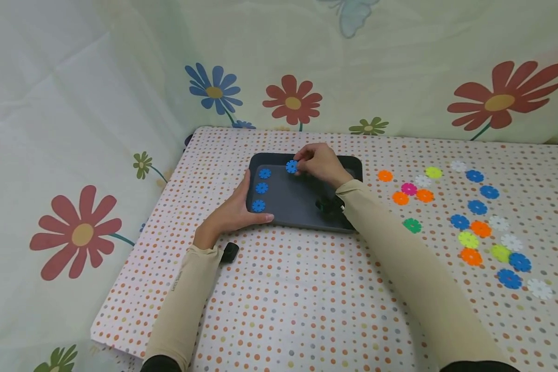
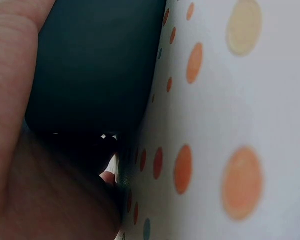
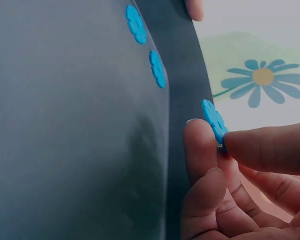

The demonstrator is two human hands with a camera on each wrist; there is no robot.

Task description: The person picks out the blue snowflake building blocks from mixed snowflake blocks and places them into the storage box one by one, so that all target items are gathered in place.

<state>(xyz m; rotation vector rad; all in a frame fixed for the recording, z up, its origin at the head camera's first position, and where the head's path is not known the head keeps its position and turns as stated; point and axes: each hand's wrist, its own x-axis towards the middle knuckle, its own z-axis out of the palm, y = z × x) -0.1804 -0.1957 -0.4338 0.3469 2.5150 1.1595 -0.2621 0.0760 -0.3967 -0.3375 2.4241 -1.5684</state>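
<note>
My right hand (image 1: 320,164) pinches a blue plastic snowflake disc (image 1: 291,166) between its fingertips over the far part of a dark grey tray (image 1: 302,199). Seen from the right wrist, that held blue disc (image 3: 214,120) is tilted on edge near the tray's rim (image 3: 187,65). At the tray's left side, three more blue discs (image 1: 262,188) form a column. My left hand (image 1: 232,211) holds the near left corner, thumb along the front rim and fingers along the left side. In the left wrist view the tray wall (image 2: 97,65) lies against that hand.
Loose discs lie right of the tray on the dotted tablecloth (image 1: 279,289): blue (image 1: 509,279), orange (image 1: 471,257), white (image 1: 539,289), yellow (image 1: 468,239), pink (image 1: 409,189) and green (image 1: 412,225). A flowered curtain (image 1: 376,67) hangs behind the table.
</note>
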